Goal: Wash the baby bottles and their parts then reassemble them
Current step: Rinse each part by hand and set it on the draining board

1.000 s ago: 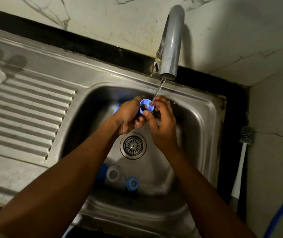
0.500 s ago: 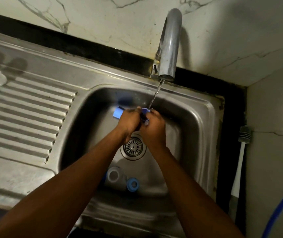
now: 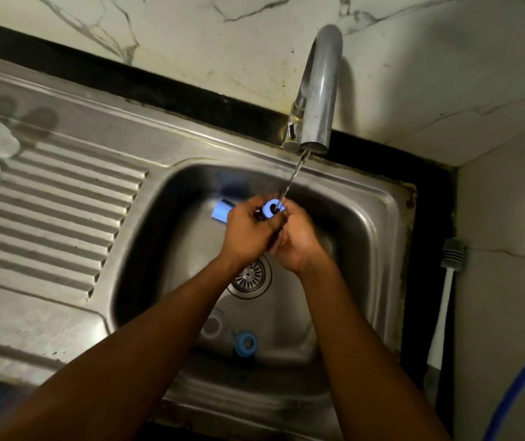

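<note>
Blue ring (image 3: 272,210) is tilting open again under the stream (image 3: 293,176), left hand (image 3: 248,232) and right hand (image 3: 299,241) pinching it; rinsing is continuing.

No text, label, brand, number or sign can be read. The round blue plastic ring (image 3: 270,211), gripped between the left hand (image 3: 248,232) and the right hand (image 3: 299,241), shows only plain colour. Below that grip, nearer the person, the clear plastic bottle body (image 3: 212,326) lying in the stainless steel sink basin (image 3: 366,249) carries a faint dark mark at its upper edge, too small to make out.
</note>
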A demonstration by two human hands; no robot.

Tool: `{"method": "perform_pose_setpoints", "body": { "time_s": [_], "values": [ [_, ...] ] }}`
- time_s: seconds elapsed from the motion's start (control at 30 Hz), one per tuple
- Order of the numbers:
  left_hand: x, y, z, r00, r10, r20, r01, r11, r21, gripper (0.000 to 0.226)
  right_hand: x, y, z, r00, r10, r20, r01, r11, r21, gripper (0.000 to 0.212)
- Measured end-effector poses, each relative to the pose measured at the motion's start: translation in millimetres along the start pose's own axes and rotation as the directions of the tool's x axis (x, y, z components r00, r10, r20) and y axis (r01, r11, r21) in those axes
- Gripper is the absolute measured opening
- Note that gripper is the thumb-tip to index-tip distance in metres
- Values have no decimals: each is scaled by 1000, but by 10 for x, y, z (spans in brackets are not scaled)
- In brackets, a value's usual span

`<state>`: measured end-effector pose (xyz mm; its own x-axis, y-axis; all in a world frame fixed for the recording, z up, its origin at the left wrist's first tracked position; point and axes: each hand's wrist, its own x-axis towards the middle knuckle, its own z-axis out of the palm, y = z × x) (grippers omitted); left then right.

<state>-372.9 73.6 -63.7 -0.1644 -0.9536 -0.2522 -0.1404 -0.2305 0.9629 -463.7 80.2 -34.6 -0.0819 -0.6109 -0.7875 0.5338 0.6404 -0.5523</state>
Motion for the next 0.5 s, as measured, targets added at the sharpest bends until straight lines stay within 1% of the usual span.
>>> {"method": "perform_pose_setpoints", "body": {
  "time_s": [0.03,0.07,0.1,0.17,0.2,0.23,0.27,0.3,0.33,0.37,0.43,0.47,0.5],
  "values": [
    [-2,21,-5,1000,9,-30,-9,1000,-4,20,-28,30,-14,999,-37,3,37,998,-51,38],
    [-7,37,-20,999,7,-38,-7,1000,-9,15,-56,77,-36,993,-115,-8,112,980,-165,39],
    [-12,60,-43,999,1,-48,-1,1000,-8,14,-113,119,-41,982,-190,-10,181,947,-267,40],
    [5,99,-99,996,-47,-80,46,999,-17,16,-160,211,-67,961,-263,81,273,872,-407,35],
    [19,147,-116,991,-82,-103,80,996,-25,19,-184,229,-83,945,-302,130,326,810,-487,31],
    [42,188,-121,985,-120,-126,119,993,-17,22,-185,223,-96,925,-348,152,370,731,-573,40],
    [32,256,-124,980,-149,-134,151,989,2,24,-196,193,-100,899,-403,172,409,632,-658,55],
    [12,331,-114,977,-179,-116,182,983,19,26,-196,160,-97,866,-462,194,444,528,-724,63],
    [-9,413,-108,975,-209,-70,210,978,6,29,-230,108,-79,829,-522,199,463,442,-769,60],
    [-33,502,-108,972,-233,4,233,971,-45,33,-246,46,-62,798,-576,176,456,387,-802,51],
    [-107,660,-132,957,-237,166,266,946,-183,41,-291,-87,-22,749,-654,103,415,343,-843,28],
    [-150,725,-148,952,-223,208,266,941,-209,41,-333,-151,-1,736,-670,95,411,330,-850,21],
    [-196,784,-166,954,-205,219,251,945,-208,39,-394,-212,35,735,-669,109,405,305,-862,20]
  ]
}}
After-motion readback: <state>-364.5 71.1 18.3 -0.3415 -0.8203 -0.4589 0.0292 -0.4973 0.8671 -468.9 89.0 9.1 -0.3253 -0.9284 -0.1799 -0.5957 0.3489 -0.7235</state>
